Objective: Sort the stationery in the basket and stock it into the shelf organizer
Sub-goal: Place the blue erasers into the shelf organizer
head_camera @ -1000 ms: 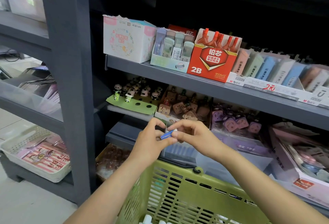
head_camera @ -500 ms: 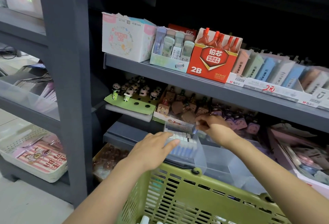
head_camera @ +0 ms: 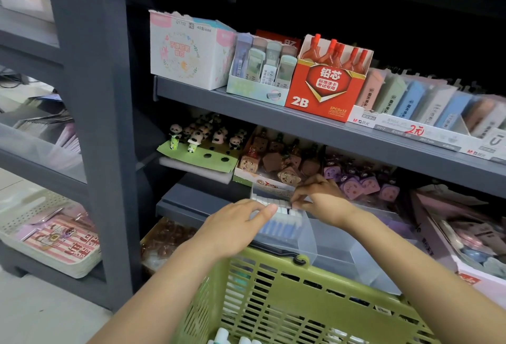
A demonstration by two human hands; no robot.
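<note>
A row of small blue-and-white stationery pieces (head_camera: pixel 276 213) stands packed upright in the left compartment of a clear plastic shelf organizer (head_camera: pixel 339 250), which sits on the lower shelf (head_camera: pixel 189 198) just behind the green basket (head_camera: pixel 273 297). The left hand (head_camera: pixel 235 228) lies over the near end of that row, fingers (head_camera: pixel 262 210) straight and together, their tips resting on the white tops. The right hand (head_camera: pixel 323 201) reaches in from the other side — its fingers curl down and pinch at the far end of the row, though what exactly sits between them is too small to tell. More white-capped pieces (head_camera: pixel 232 337) show at the bottom of the basket. Behind the organizer stand panda figures (head_camera: pixel 202 135) on a green card, brown charms and purple ones. On the upper shelf (head_camera: pixel 301 124) sit a red 2B lead box (head_camera: pixel 323 89) — flanked by a pastel box (head_camera: pixel 189 50) and lead cases (head_camera: pixel 262 67).
</note>
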